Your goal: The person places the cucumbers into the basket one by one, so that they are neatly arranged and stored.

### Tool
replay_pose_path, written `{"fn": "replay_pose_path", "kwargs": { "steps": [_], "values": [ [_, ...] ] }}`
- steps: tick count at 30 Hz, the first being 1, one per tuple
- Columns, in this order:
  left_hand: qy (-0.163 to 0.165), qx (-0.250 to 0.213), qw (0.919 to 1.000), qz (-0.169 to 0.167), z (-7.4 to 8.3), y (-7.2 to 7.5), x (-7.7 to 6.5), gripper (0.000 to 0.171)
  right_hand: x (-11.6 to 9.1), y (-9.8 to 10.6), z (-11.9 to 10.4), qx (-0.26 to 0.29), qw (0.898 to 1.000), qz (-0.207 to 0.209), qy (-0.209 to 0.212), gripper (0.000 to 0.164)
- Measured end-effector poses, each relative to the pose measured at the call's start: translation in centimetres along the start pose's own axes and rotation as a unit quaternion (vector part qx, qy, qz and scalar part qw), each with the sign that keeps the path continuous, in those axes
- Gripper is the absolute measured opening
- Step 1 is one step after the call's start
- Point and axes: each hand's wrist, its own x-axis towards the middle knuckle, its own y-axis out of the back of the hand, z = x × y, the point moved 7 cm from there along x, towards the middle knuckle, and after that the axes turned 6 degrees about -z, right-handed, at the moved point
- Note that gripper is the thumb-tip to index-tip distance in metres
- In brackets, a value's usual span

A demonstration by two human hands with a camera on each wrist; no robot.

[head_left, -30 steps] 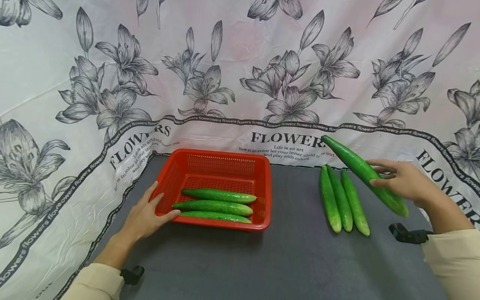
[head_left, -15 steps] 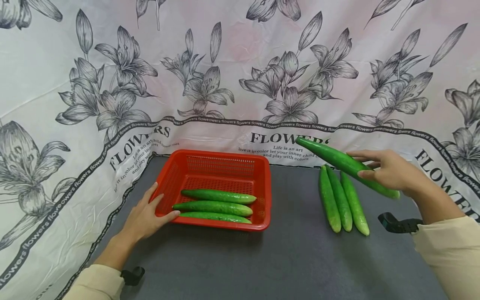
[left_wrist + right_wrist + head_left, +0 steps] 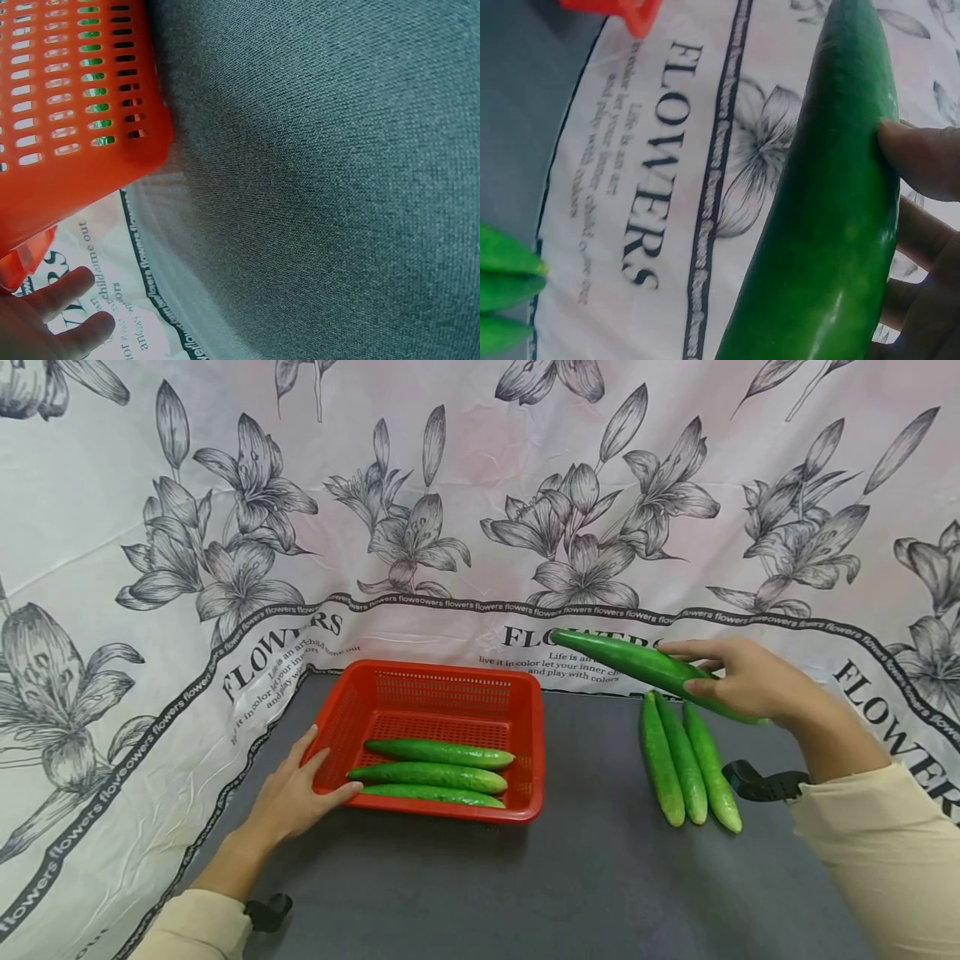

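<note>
My right hand (image 3: 750, 681) grips a long green cucumber (image 3: 622, 653) in the air, above the far right of the table. The right wrist view shows the thumb on one side of this cucumber (image 3: 817, 202) and fingers on the other. My left hand (image 3: 288, 789) rests on the near left corner of a red plastic basket (image 3: 536, 743), its thumb on the front rim and its fingers spread. Three cucumbers (image 3: 438, 753) lie side by side inside the basket. Three more cucumbers (image 3: 693, 764) lie together on the table under the right forearm and hand.
A dark grey cloth (image 3: 480, 893) covers the tabletop. Behind and to the left hangs a white curtain (image 3: 420, 635) with flower prints, meeting the table's back edge. Grey surface separates the basket from the loose cucumbers.
My right hand has carried the cucumber leftward and upward, and the cucumber now lies flatter. My left hand and the basket stay where they were.
</note>
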Motion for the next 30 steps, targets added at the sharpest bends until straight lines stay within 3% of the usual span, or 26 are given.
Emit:
{"fn": "replay_pose_path", "kwargs": {
  "steps": [12,30],
  "values": [
    [-0.008,0.004,1.0000,-0.001,0.2,0.0,0.1,0.088,2.5,-1.0,-3.9,0.026,0.999,-0.006,0.034,0.055],
    [-0.005,0.002,1.0000,-0.001,0.2,0.0,0.0,0.087,7.6,-4.1,-9.4,0.063,0.994,-0.011,0.084,0.051]
  ]
}}
